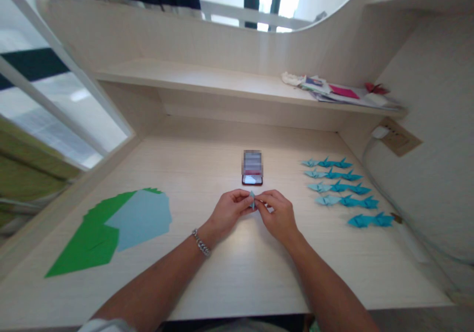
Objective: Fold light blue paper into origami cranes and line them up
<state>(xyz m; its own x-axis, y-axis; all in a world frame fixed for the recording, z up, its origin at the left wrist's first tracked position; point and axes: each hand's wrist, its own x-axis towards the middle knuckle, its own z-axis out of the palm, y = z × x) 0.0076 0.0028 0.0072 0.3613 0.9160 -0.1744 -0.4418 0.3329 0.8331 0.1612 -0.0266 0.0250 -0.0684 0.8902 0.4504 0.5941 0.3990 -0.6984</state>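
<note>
Between my two hands is a small piece of folded light-blue paper, held upright above the desk. My left hand pinches its left side between thumb and fingers. From the right, my right hand grips the paper's other side with closed fingertips. The fingers hide much of the fold. Just beyond the hands lies a phone with its screen lit. To the right, several blue origami cranes stand in rows, paler at the left end of most rows.
Fanned green sheets and light-blue sheets lie at the left of the desk. A shelf at the back carries papers. A charger with a cable is plugged in at the right wall.
</note>
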